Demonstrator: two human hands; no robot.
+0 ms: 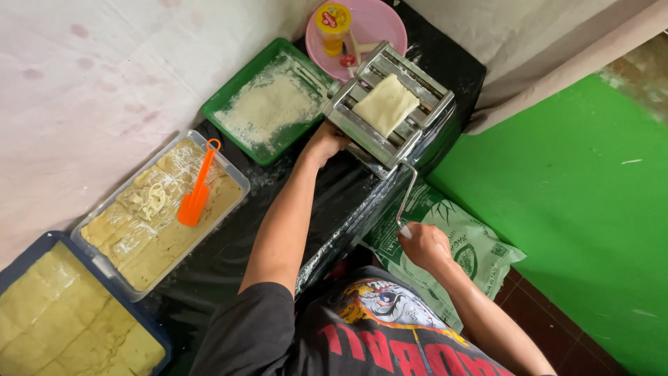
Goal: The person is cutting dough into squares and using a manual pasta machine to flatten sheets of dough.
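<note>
Gripping the white-tipped metal crank handle (405, 209) in closed fingers, the right hand (423, 245) sits beside the shiny steel pasta roller (390, 104) on the black-covered table (223, 257); a pale square dough sheet (386, 104) rests in the rollers. Under the machine's near edge, the left hand (324, 143) reaches, its grip impossible to tell

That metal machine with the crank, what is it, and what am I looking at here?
This single picture comes from a camera on a person's head, looking down. The metal machine is a hand-cranked dough roller with a pale dough sheet lying on top. The right hand grips the crank handle; the left hand rests against the roller's side. On the black-covered table lie a green tray of flour, a clear tub of dough pieces with an orange scraper, and a blue tray of dough.
</note>
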